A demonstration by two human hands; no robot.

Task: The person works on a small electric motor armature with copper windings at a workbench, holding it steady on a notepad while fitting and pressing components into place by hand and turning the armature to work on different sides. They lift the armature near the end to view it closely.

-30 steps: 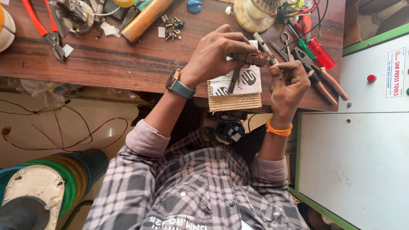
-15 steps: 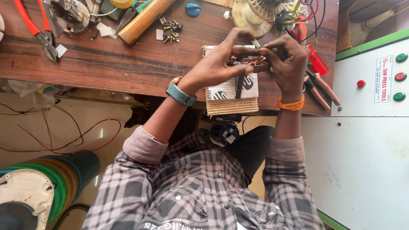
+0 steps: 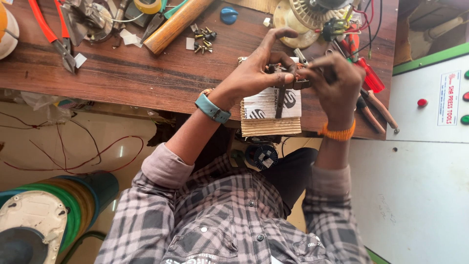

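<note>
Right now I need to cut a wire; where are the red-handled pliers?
In the head view, the red-handled pliers lie at the wooden bench's far left end, away from both hands, beside a wooden handle.

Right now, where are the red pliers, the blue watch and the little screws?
red pliers (image 3: 46, 27), head view, on one red handle.
blue watch (image 3: 213, 108), head view, on the band round the wrist.
little screws (image 3: 203, 40), head view, middle of the pile.

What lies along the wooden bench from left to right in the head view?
Red-handled pliers → wooden handle → loose screws → left hand → right hand, both on a small dark part → red-handled screwdriver.
</note>
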